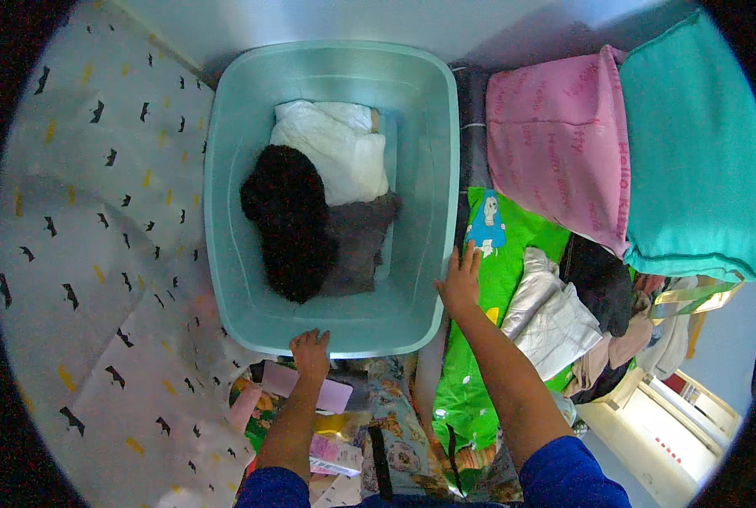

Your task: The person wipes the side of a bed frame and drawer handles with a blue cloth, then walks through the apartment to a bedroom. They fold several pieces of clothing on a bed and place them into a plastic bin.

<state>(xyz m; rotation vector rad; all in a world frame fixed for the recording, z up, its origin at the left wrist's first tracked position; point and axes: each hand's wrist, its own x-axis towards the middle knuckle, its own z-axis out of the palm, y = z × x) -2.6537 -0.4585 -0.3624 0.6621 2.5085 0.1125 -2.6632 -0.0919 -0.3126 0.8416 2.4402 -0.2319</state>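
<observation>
A pale teal plastic bin stands before me. Inside it lie a fluffy black bundle, a folded white cloth and a folded dark grey cloth. My left hand is hooked over the bin's near rim, with its fingertips on the inner side. At the right rim, my right hand has its fingers spread. Its thumb reaches the rim while the other fingers extend over a bright green printed fabric beside the bin.
A bat-patterned white sheet covers the left side. On the right are a pink fabric bin, a turquoise fabric bin, a silver folded item and piled clothes. A lilac flat item lies among clutter near me.
</observation>
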